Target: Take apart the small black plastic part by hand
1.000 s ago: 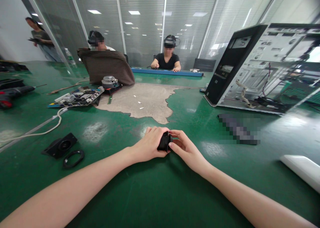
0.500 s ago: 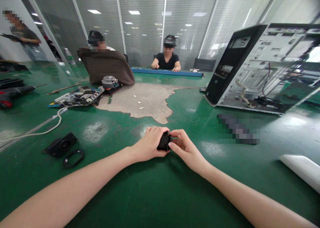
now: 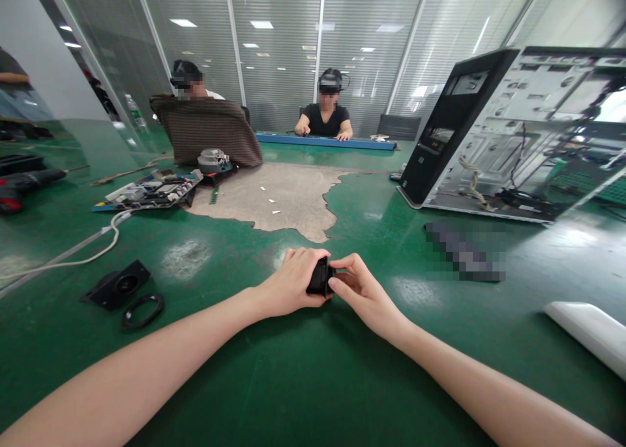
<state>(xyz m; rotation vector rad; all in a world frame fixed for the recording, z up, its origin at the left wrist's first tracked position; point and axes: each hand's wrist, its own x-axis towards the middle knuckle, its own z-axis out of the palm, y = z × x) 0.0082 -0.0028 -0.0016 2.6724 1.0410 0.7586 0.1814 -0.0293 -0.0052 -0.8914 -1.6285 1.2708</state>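
Observation:
A small black boxy part [image 3: 319, 278] is held just above the green table [image 3: 293, 375], in the middle of the view. My left hand [image 3: 292, 282] wraps round its left side, fingers over the top and thumb beneath. On its right side, the thumb and fingertips of my right hand [image 3: 356, 288] pinch the rimmed end. My fingers hide part of the black piece. To the left lie a black square part with a round opening [image 3: 120, 284] and a black ring [image 3: 143, 311].
An open computer case [image 3: 454, 127] stands at the right, with a blurred dark object [image 3: 464, 251] before it. A white object [image 3: 587, 333] lies at the right edge. Circuit boards [image 3: 151, 189], a white cable [image 3: 116, 233] and a drill [image 3: 29, 183] are left. Two people sit across.
Both hands keep nearly the same hold on the black part. The view has shifted slightly, and the person standing at the far left is now mostly out of the picture.

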